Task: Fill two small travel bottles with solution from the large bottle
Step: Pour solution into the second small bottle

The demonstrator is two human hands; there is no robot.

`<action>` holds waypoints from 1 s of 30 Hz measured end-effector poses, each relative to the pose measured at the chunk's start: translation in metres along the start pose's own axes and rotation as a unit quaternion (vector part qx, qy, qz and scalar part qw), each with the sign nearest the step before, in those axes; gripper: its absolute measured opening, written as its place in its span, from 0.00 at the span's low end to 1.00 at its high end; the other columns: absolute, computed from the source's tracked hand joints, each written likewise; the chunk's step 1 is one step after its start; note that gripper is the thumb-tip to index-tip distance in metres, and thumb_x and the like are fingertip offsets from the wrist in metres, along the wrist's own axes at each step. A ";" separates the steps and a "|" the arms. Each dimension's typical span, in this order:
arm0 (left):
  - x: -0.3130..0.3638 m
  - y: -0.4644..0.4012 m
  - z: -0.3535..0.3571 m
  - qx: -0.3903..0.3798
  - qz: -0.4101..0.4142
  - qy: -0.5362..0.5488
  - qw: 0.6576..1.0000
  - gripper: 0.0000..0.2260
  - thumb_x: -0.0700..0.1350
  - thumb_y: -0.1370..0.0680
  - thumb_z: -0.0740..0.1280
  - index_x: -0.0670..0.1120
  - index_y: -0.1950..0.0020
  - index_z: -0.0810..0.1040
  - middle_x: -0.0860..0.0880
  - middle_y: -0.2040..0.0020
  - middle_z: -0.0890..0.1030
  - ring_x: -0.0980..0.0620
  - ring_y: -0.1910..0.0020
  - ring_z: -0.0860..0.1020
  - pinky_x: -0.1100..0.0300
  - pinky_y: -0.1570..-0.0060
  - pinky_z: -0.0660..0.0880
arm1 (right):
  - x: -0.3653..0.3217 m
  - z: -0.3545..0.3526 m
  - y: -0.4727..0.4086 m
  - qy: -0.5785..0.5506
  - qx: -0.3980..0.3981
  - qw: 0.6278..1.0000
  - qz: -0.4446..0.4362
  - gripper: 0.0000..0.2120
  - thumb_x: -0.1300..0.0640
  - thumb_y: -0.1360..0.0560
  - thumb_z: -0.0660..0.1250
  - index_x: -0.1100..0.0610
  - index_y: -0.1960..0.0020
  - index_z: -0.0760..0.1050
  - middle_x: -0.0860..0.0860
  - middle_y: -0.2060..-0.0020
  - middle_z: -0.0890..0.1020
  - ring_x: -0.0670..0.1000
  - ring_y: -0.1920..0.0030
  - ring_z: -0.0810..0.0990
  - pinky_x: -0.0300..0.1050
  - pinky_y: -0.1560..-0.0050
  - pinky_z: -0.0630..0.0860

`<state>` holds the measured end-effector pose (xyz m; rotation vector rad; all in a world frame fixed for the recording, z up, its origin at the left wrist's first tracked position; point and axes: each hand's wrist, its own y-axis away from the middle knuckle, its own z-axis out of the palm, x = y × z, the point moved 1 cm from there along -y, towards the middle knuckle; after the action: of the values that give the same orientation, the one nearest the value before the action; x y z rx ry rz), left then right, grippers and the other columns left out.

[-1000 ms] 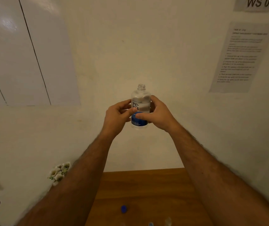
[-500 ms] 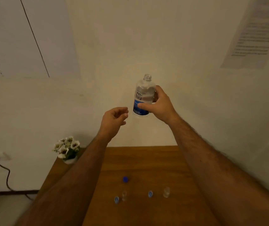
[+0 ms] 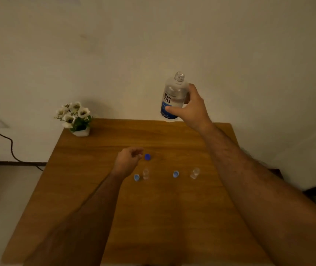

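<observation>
Two small clear travel bottles [image 3: 145,173] [image 3: 195,173] stand uncapped on my wooden table [image 3: 95,189], each with a pale blue cap [image 3: 136,177] [image 3: 176,174] just to its left. My right hand [image 3: 192,110] grips the large uncapped solution bottle [image 3: 173,96] in the air above the table's far edge. My left hand [image 3: 127,161], fingers loosely curled and holding nothing, hovers beside the dark blue cap [image 3: 147,157]. White flowers [image 3: 74,116] sit far left
</observation>
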<state>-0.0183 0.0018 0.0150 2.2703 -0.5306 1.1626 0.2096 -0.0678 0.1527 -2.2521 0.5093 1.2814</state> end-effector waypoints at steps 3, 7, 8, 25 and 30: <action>-0.026 0.006 0.015 -0.008 -0.029 -0.025 0.999 0.15 0.36 0.21 0.64 0.44 0.34 0.76 0.47 0.39 0.80 0.53 0.43 0.78 0.56 0.44 0.77 | 0.019 0.009 0.009 0.008 -0.006 1.000 0.013 0.36 0.52 0.35 0.79 0.53 0.33 0.66 0.48 0.42 0.77 0.49 0.43 0.78 0.41 0.51 0.79; -0.044 0.012 0.029 -0.024 -0.046 -0.046 0.998 0.20 0.37 0.23 0.67 0.44 0.31 0.74 0.47 0.36 0.78 0.51 0.39 0.77 0.58 0.44 0.75 | 0.036 0.017 0.018 0.011 -0.003 1.000 0.023 0.36 0.51 0.36 0.79 0.52 0.34 0.66 0.46 0.44 0.77 0.47 0.44 0.78 0.37 0.53 0.78; -0.046 0.013 0.033 -0.025 -0.046 -0.053 0.997 0.22 0.39 0.24 0.70 0.44 0.31 0.73 0.47 0.36 0.78 0.51 0.40 0.77 0.57 0.44 0.76 | 0.039 0.020 0.020 0.012 -0.002 1.000 0.024 0.35 0.51 0.36 0.79 0.52 0.34 0.66 0.45 0.44 0.77 0.47 0.44 0.78 0.36 0.54 0.78; -0.080 -0.004 0.065 0.006 0.030 -0.151 0.988 0.21 0.43 0.26 0.73 0.48 0.34 0.75 0.50 0.39 0.80 0.61 0.58 0.75 0.72 0.63 0.67 | 0.101 0.060 0.060 -0.002 -0.019 0.999 0.048 0.36 0.51 0.37 0.79 0.53 0.33 0.66 0.44 0.43 0.77 0.44 0.44 0.77 0.34 0.52 0.78; -0.075 -0.011 0.068 0.008 0.033 -0.151 0.988 0.17 0.43 0.26 0.73 0.48 0.38 0.78 0.50 0.43 0.80 0.60 0.55 0.74 0.71 0.64 0.66 | 0.107 0.059 0.064 -0.005 -0.018 0.999 0.050 0.36 0.53 0.37 0.79 0.54 0.34 0.67 0.42 0.46 0.76 0.39 0.46 0.77 0.28 0.56 0.75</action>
<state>-0.0117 -0.0235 -0.0830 2.4740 -0.7177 0.8577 0.1866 -0.0928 0.0192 -2.2735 0.6073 1.3617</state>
